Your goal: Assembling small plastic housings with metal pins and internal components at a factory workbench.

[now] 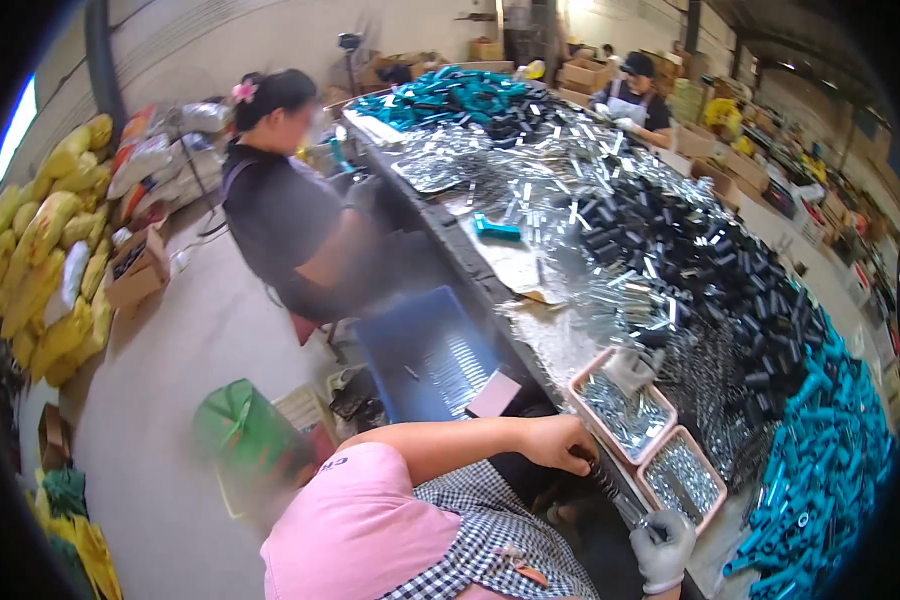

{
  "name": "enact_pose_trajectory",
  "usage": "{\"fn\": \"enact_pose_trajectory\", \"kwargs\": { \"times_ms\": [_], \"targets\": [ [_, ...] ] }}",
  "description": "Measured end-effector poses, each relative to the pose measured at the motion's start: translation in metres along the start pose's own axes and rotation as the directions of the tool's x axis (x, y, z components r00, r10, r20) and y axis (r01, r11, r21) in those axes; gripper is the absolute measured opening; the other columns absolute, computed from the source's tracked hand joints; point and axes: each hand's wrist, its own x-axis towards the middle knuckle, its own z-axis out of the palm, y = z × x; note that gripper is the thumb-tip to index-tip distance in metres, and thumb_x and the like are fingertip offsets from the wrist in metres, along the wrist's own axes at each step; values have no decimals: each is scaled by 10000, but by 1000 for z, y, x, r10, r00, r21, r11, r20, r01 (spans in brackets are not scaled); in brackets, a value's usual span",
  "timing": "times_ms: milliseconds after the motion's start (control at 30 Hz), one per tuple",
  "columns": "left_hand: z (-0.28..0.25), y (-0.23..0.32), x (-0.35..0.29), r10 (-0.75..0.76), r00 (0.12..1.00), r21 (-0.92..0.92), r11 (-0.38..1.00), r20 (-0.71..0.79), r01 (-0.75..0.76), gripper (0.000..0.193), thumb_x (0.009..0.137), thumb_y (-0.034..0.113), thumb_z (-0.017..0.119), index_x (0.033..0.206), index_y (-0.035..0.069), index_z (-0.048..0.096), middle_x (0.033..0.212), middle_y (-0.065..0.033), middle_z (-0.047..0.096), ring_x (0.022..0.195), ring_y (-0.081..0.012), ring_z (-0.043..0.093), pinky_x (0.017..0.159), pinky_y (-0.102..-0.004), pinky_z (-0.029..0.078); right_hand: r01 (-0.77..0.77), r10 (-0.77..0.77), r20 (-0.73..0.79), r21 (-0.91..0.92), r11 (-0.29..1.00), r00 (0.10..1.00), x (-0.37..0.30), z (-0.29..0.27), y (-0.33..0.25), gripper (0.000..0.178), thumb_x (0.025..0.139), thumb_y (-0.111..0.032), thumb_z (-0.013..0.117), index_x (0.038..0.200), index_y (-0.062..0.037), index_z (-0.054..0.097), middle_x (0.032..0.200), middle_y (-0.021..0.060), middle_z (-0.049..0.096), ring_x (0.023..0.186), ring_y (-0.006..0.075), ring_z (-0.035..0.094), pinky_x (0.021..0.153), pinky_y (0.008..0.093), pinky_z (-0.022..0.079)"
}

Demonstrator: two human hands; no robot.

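Note:
My left hand (560, 444) is bare, its fingers curled together at the table's near edge. Beside its fingertips is a dark, coil-like piece (603, 480); whether the fingers grip it I cannot tell. My right hand (662, 550) wears a white glove and is closed, lower right of the left hand; what it holds, if anything, is hidden. Between the hands and the heap stand two pink trays. The farther tray (577, 386) contains small metal parts, with a white glove (630, 369) over its far end. Small shiny pieces fill the nearer tray (712, 516).
Black cylinders (710, 260), teal parts (820, 470) and silvery pieces (450, 160) are heaped along the table. A blue bin (390, 340) stands left of it. One co-worker (280, 200) sits at the left side, another (638, 105) across. Yellow sacks (50, 240) pile far left.

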Motion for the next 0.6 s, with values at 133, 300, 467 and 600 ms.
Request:
{"fn": "enact_pose_trajectory", "kwargs": {
  "times_ms": [133,300,467,600],
  "targets": [
    [2,-12,-14,-65,998,16,998,-6,65,296,863,187,660,1073,-21,652,923,-139,688,802,-224,651,721,-321,511,-77,62,267,46,996,962,0,2,16,214,739,-15,700,940,-53,636,940,54,623,808,114,562,686,237,459],
    [7,-20,-18,-226,974,-342,917,-26,204,305,898,199,642,1102,-28,640,904,-81,701,774,-133,637,721,-284,519,-43,25,166,103,994,986,9,11,7,208,712,-11,724,887,-36,615,893,32,585,670,101,500,589,240,430],
    [31,-16,-9,-54,996,-184,982,-68,40,293,863,175,655,1065,-38,651,938,-174,664,838,-289,643,756,-349,516,93,-83,182,-51,994,980,15,18,-26,239,671,-33,743,885,-54,638,804,90,569,644,196,539,582,303,456],
    [45,-5,-11,26,999,-144,989,-39,-31,317,852,167,666,1081,-50,638,939,-185,647,849,-312,633,754,-359,512,190,-163,153,-183,965,975,6,21,-22,309,652,-75,762,932,-52,633,792,134,574,662,298,560,624,378,481]
  ]
}}
